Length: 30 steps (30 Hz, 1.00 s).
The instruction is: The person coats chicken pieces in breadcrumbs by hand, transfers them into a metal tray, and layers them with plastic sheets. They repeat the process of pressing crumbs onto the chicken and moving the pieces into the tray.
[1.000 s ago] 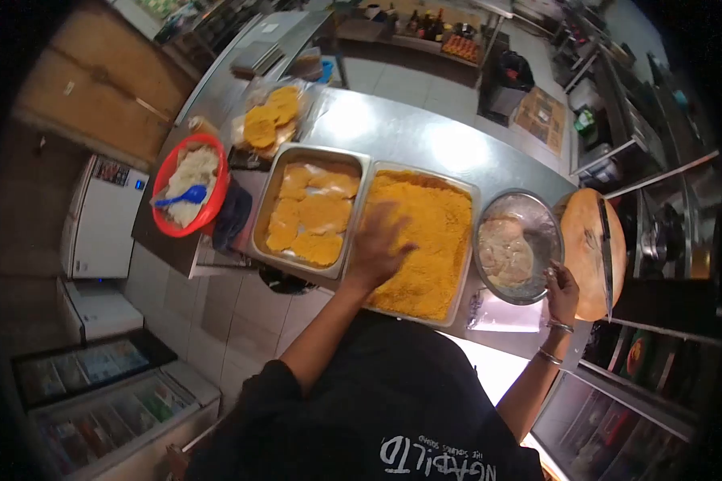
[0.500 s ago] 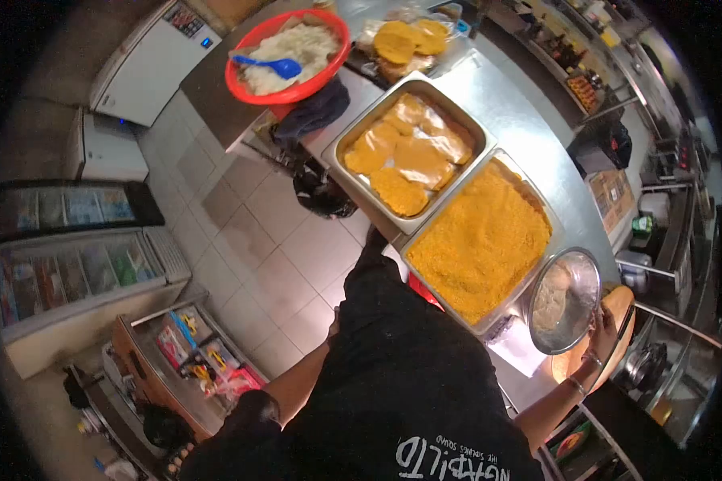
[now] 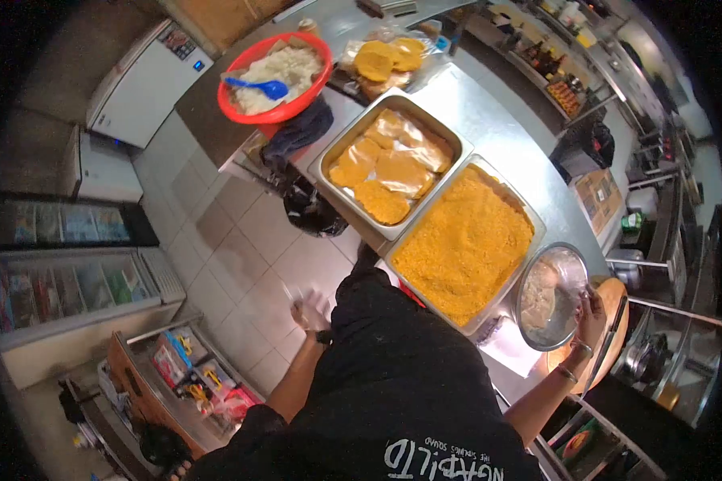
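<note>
My right hand (image 3: 590, 317) grips the near right rim of a metal bowl (image 3: 576, 276) that holds a pale, wet-looking food, perhaps raw meat. My left hand (image 3: 311, 311) hangs over the floor to the left of my body, blurred by motion; its fingers look apart and I see nothing in them. Beside the bowl, a rectangular tray of orange crumbs (image 3: 465, 244) rests on the steel table. Next to it, a deep metal pan (image 3: 326, 164) contains flat, orange-coated pieces with clear plastic sheeting over them.
A red basin (image 3: 326, 70) of white food holds a blue spoon (image 3: 273, 89). Bagged orange patties (image 3: 385, 58) lie on the steel table (image 3: 521, 144). A round wooden board (image 3: 614, 309) with a knife (image 3: 608, 353) is right of the bowl. A glass-topped freezer (image 3: 80, 284) stands at left.
My left hand has swung outward from beside my body, over the floor. My right hand stays at the bowl's rim. The whole view has shifted slightly.
</note>
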Each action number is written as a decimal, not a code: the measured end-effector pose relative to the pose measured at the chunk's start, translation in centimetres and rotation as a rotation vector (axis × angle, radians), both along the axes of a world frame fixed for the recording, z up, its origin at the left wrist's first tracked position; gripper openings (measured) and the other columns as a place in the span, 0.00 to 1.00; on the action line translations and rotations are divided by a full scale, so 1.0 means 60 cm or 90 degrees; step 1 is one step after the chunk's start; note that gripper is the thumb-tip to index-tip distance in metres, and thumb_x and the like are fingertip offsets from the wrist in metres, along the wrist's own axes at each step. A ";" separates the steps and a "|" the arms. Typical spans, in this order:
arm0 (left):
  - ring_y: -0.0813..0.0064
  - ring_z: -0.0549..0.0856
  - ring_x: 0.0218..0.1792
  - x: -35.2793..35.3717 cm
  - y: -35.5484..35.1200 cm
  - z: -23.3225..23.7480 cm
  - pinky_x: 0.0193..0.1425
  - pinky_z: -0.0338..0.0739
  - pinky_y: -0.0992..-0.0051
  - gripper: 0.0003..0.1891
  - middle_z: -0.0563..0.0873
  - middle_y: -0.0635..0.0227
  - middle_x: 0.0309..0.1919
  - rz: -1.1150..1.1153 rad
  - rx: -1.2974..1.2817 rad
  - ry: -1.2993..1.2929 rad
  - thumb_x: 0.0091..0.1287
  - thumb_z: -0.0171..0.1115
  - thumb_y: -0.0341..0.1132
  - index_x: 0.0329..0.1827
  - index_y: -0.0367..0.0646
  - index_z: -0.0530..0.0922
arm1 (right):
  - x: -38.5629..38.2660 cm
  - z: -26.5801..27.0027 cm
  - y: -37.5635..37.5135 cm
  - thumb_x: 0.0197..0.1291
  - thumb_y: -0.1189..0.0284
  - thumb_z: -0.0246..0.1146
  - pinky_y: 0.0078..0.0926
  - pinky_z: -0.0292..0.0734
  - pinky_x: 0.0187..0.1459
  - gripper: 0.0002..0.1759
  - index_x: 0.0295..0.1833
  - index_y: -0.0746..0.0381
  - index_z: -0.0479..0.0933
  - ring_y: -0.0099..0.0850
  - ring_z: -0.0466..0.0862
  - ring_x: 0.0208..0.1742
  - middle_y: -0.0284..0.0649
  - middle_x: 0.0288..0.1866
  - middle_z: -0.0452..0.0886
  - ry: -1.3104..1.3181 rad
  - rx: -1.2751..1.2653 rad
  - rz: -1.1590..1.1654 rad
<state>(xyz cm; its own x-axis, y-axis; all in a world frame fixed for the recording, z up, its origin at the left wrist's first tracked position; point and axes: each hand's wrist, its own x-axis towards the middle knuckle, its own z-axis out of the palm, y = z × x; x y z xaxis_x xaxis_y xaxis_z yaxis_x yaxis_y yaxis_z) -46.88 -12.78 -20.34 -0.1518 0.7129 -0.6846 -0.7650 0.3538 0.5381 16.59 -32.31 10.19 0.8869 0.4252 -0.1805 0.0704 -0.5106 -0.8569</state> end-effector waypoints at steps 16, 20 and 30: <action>0.48 0.60 0.76 0.466 0.432 0.339 0.77 0.43 0.37 0.16 0.71 0.56 0.71 -0.696 0.985 1.032 0.77 0.53 0.46 0.56 0.46 0.79 | -0.114 0.034 -0.083 0.67 0.74 0.64 0.09 0.62 0.24 0.18 0.61 0.64 0.79 0.13 0.75 0.30 0.32 0.43 0.85 -0.047 0.064 -0.167; 0.47 0.42 0.81 0.473 0.451 0.344 0.75 0.30 0.30 0.31 0.50 0.58 0.82 -0.903 0.837 1.126 0.75 0.46 0.60 0.74 0.52 0.68 | -0.137 0.038 -0.098 0.67 0.75 0.64 0.09 0.60 0.23 0.18 0.62 0.64 0.78 0.13 0.74 0.30 0.32 0.43 0.85 -0.071 0.019 -0.205; 0.51 0.31 0.82 0.472 0.445 0.335 0.73 0.29 0.27 0.60 0.35 0.54 0.83 -1.080 0.511 1.287 0.63 0.42 0.79 0.82 0.38 0.34 | -0.149 0.030 -0.059 0.66 0.74 0.64 0.15 0.73 0.36 0.16 0.59 0.64 0.80 0.17 0.80 0.38 0.33 0.44 0.86 -0.049 0.015 -0.200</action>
<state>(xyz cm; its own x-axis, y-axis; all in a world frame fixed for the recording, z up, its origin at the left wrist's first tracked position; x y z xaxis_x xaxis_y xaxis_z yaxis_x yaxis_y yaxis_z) -18.54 13.90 -0.21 0.6211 0.7190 -0.3118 0.7737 -0.6261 0.0972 7.64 -35.87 12.00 0.9860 0.1322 -0.1016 -0.0227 -0.4977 -0.8670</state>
